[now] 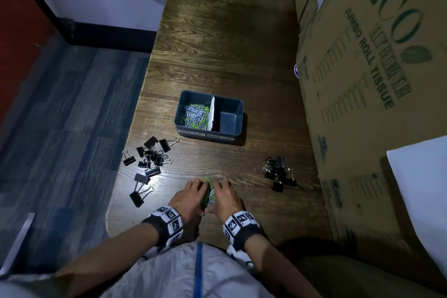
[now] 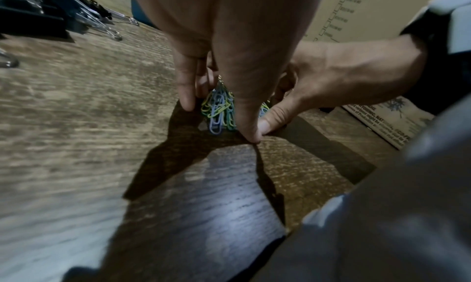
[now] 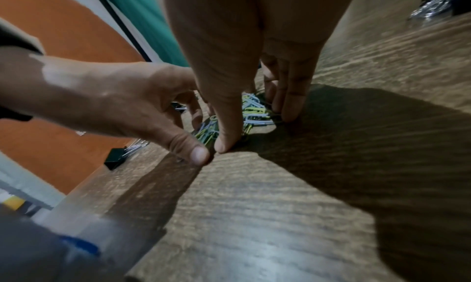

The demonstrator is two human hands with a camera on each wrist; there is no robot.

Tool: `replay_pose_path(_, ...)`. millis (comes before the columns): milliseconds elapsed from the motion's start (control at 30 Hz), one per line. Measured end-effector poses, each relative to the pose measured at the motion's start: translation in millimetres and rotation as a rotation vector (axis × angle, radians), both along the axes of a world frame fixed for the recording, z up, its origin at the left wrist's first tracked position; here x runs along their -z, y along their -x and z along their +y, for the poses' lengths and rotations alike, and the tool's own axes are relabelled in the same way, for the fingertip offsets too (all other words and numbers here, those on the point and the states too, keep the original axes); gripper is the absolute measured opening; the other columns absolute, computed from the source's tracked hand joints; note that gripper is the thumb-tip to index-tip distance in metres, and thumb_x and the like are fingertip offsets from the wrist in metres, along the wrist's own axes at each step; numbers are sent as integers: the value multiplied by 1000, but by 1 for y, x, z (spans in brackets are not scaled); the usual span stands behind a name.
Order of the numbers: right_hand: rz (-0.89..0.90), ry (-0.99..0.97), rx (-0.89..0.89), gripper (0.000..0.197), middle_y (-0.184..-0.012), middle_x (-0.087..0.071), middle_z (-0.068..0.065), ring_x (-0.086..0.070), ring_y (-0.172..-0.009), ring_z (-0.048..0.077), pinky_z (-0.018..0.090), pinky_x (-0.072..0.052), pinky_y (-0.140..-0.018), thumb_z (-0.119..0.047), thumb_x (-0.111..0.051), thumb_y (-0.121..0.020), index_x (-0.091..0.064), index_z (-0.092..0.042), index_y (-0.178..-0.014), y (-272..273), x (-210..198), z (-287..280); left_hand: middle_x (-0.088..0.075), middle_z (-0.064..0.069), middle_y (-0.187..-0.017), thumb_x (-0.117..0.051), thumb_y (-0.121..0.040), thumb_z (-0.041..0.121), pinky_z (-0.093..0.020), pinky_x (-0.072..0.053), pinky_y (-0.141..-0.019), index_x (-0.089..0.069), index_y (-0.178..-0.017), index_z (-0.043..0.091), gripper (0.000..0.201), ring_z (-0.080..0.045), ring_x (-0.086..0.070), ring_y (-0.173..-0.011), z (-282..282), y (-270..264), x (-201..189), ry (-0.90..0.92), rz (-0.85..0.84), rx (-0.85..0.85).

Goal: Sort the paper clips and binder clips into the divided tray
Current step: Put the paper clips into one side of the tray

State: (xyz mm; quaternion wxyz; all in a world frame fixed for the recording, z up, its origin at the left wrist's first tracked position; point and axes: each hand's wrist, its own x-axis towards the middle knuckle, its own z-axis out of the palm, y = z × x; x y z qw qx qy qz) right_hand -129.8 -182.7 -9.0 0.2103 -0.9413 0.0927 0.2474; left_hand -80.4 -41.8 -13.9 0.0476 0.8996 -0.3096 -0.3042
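Standing along the right of the wooden bench (image 1: 217, 31), a big cardboard carton (image 1: 375, 80) walls the work area; blue-grey floor lies to the left. Ahead of the hands sits the divided tray (image 1: 238, 104), its left compartment holding paper clips, its right one bare. Black binder clips lie in two groups, a left pile (image 1: 147, 164) and a right pile (image 1: 279, 173), either side. Nearest the body, the left hand (image 1: 187, 198) and right hand (image 1: 223, 197) cup a heap of coloured paper clips (image 2: 220, 109) between them, fingers curled down to the bench, thumbs meeting. The tray lies straight ahead, so I judge both hands equally placed to carry the heap forward.
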Motion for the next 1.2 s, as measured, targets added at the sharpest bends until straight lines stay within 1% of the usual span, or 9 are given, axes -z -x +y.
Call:
replay_pose_path(133, -44, 14, -7, 67, -136, -43, 12, -51, -120, 35, 45, -49, -96, -30, -76, -80, -45, -23, -139, 0, -2, -1, -44, -10, -129, -66, -82, 21, -37, -53, -78, -38, -136, 18, 61, -26, -49, -109, 9, -5, 3, 76, -18, 4)
replay_pose_path(267, -47, 13, 10, 55, -136, -44, 11, -54, -118, 34, 44, -50, -95, -21, -70, -85, -50, -25, -136, -2, -10, 0, -51, -9, -121, -68, -80, 9, -33, -54, -77, -45, -133, 19, 59, -24, -59, -97, 18, -10, 1, 120, 2, -55)
replay_pose_path(467, -41, -3, 41, 49, -135, -54, 5, -61, -114, 32, 42, -52, -94, 2, -51, -88, -63, -27, -125, -11, -20, -7, -55, -5, -110, -62, -85, 7, -28, -51, -78, -56, -120, 22, 39, -23, -61, -89, 25, -15, -11, 229, 22, -175)
replay_pose_path(633, 16, -3, 110, 42, -119, -68, 9, -66, -103, 29, 34, -53, -89, 0, -52, -95, -67, -26, -124, -17, -35, -17, -58, 2, -98, -62, -88, 7, -14, -44, -66, -63, -100, 19, 17, -14, -57, -81, 29, -23, -17, 317, 22, -216)
replay_pose_path(767, 30, 10, 161, 30, -125, -61, 12, -62, -110, 29, 33, -48, -94, -10, -50, -100, -66, -19, -123, -11, -40, -29, -56, 9, -85, -62, -87, -1, -10, -42, -56, -65, -90, 18, 20, -7, -56, -71, 29, -38, -32, 454, -45, -202)
replay_pose_path(867, 28, 29, 104, 27, -134, -50, 13, -57, -117, 30, 32, -44, -101, -16, -51, -102, -63, -16, -126, -8, -44, -36, -56, 12, -83, -67, -80, -5, -9, -41, -62, -62, -86, 22, 28, -3, -54, -71, 25, -58, -53, 534, -123, -214)
replay_pose_path(933, 20, 1, 98, 24, -134, -48, 11, -57, -116, 28, 29, -43, -99, -17, -55, -101, -65, -17, -123, -6, -50, -37, -59, 10, -84, -66, -82, -5, -7, -40, -64, -64, -87, 17, 23, -4, -53, -72, 16, -74, -72, 615, -192, -252)
replay_pose_path(1100, 11, -75, 99, 23, -130, -60, 11, -57, -120, 27, 29, -40, -101, -16, -63, -95, -72, -18, -117, -8, -69, -31, -60, 5, -85, -65, -86, 2, -13, -40, -66, -65, -88, 14, 12, -10, -56, -71, -8, -126, -111, 693, -339, -340)
replay_pose_path(1200, -48, -108, 88, 24, -129, -63, 8, -57, -120, 23, 28, -41, -101, -15, -61, -97, -71, -17, -119, -17, -85, -28, -57, 3, -82, -66, -84, -3, -10, -36, -58, -65, -90, 14, 18, -10, -53, -67, -17, -158, -115, 689, -348, -412)
